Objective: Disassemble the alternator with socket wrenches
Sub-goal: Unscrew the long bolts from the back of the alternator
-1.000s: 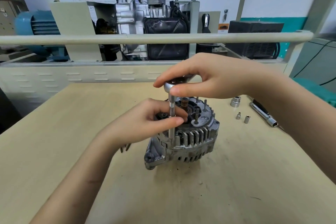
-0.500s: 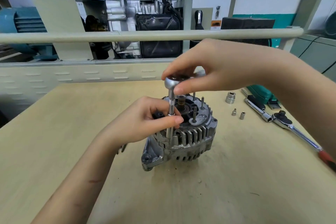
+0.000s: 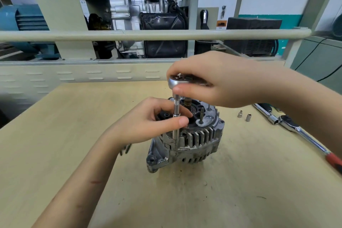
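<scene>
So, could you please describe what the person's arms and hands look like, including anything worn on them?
Both forearms are bare as far as the frame shows: no sleeves, gloves, watch, bracelets or rings are visible. The left hand and right hand have short, unpainted nails. The left forearm bears a short reddish scratch mark and a fainter one nearer the elbow.

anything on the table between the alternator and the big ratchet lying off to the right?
Yes. In the head view two small loose sockets stand on the table between the alternator and the red-handled ratchet, apart from both.
</scene>
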Demonstrator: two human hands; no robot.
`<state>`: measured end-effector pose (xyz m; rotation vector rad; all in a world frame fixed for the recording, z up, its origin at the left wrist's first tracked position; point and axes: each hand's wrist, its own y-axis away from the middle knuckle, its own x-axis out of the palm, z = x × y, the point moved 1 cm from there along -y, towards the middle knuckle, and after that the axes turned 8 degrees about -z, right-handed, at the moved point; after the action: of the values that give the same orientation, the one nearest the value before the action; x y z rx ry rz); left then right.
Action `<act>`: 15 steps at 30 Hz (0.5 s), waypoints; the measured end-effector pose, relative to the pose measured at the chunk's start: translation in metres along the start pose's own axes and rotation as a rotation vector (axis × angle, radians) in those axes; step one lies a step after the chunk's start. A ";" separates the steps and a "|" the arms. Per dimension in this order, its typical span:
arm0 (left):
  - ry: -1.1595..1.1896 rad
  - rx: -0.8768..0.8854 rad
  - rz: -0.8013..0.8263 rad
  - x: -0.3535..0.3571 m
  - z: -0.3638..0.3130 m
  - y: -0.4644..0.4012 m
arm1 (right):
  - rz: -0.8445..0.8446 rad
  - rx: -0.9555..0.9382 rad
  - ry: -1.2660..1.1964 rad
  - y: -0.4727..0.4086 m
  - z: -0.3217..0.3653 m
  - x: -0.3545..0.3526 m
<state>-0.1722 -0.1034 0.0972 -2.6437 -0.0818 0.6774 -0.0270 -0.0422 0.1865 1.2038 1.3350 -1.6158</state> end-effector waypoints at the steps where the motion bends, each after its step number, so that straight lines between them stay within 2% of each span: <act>1: 0.000 0.022 -0.048 0.002 0.001 0.000 | -0.029 0.012 -0.006 0.002 0.000 0.002; 6: -0.084 0.203 -0.267 0.018 0.010 -0.001 | -0.241 0.044 0.109 0.003 0.005 0.012; 11: 0.020 0.203 -0.355 0.022 0.014 -0.001 | -0.350 0.075 0.080 -0.001 0.002 0.016; 15: 0.041 0.235 -0.360 0.022 0.017 0.000 | -0.401 0.059 0.005 -0.003 -0.005 0.019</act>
<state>-0.1609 -0.0934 0.0736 -2.3309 -0.4282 0.4778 -0.0347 -0.0362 0.1693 1.0164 1.6175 -1.9395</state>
